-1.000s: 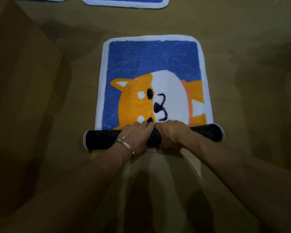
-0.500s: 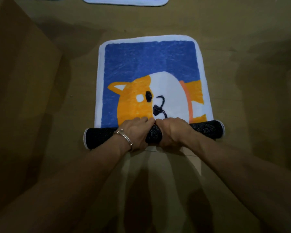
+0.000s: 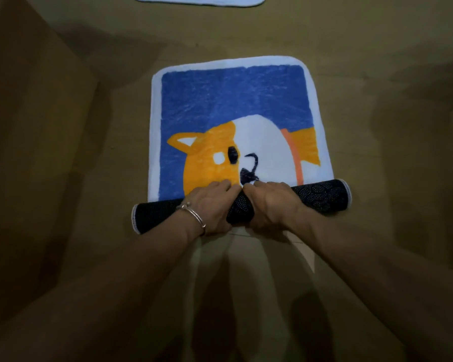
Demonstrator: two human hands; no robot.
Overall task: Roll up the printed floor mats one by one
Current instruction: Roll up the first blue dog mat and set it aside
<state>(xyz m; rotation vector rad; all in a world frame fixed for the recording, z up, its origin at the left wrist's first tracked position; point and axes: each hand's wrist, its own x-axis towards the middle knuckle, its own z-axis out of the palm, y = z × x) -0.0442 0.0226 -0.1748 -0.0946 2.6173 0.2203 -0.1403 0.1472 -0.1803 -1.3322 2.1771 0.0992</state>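
The left hand (image 3: 215, 205) and right hand (image 3: 270, 202) lie side by side, fingers curled over the middle of the floor mat (image 3: 233, 100) where its near end is rolled. The roll (image 3: 322, 195) runs left to right, with black dotted backing outward. The unrolled part stretches away across the floor (image 3: 377, 74): a blue field with an orange-and-white dog and a white border. A second mat (image 3: 199, 0) lies farther off.

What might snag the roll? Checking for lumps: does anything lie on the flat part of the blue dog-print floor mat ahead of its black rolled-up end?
Nothing visible. The flat blue dog-print floor mat ahead of the black dotted roll carries nothing; the left hand and right hand grip the roll's middle.
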